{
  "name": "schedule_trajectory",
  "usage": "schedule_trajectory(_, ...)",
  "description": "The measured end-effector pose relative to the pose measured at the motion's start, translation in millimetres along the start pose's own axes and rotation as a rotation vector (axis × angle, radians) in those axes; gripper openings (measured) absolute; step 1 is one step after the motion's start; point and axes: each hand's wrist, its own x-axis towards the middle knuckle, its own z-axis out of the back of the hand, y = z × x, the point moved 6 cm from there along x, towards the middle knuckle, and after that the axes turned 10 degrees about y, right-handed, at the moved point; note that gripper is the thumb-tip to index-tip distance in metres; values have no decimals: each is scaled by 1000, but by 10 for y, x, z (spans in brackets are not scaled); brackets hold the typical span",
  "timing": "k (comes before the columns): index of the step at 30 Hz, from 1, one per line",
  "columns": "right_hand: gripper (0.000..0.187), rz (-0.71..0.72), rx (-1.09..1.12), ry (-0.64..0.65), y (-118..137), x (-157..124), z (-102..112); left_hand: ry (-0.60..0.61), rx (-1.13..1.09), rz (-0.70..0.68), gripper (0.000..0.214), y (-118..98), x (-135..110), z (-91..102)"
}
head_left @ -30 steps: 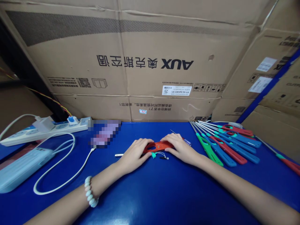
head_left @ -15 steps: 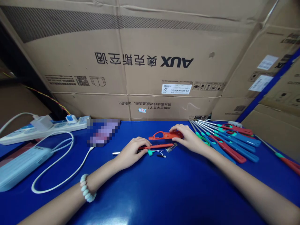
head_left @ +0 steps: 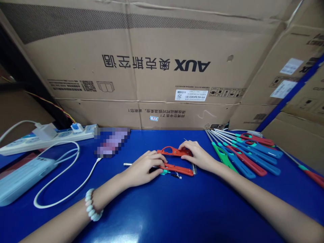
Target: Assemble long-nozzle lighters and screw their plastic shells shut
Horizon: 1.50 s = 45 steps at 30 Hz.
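The near red handle half (head_left: 179, 169) is now turning to show its wide side, and the far red handle half (head_left: 174, 151) is sitting lower and a bit more to the left than in the last frame. The right hand (head_left: 196, 155) is pinching the far half's right end in its grip. The left hand (head_left: 141, 168) is closing its grip on the near half's left end; I can't tell if its fingers are touching the far half too. So the lighter handle is being held in two pieces, just beside each other, and its inside is looking easier to reach. A clear piece (head_left: 194, 169) is poking out by the near half's right end. A green piece (head_left: 165, 172) and a little black part (head_left: 175, 176) are lying in front, on the blue tabletop (head_left: 152, 209).
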Motion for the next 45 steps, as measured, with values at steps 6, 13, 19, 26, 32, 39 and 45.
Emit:
schedule_trajectory(6,18,-14,-41,-6,-41,14,-40,-10,40,5,20,-4,-18,52)
schedule_trajectory(13,19,1,-38,-26,-3,36,-63,-65,45,7,21,53,-21,69)
schedule_trajectory(19,20,-11,-134,65,8,-45,195,-82,88,71,16,149,-20,82)
schedule_trajectory(26,23,2,-186,438,36,-196,164,-69,77,86,11,184,-21,83)
schedule_trajectory(32,22,14,-208,460,114,-187,79,-35,77,99,13,176,-26,85)
schedule_trajectory(39,15,43,-60,442,68,-207,171,-56,84,59,29,102,-17,112)
schedule_trajectory(45,8,120,7,452,217,-205,177,17,178,20,35,94,-10,43)
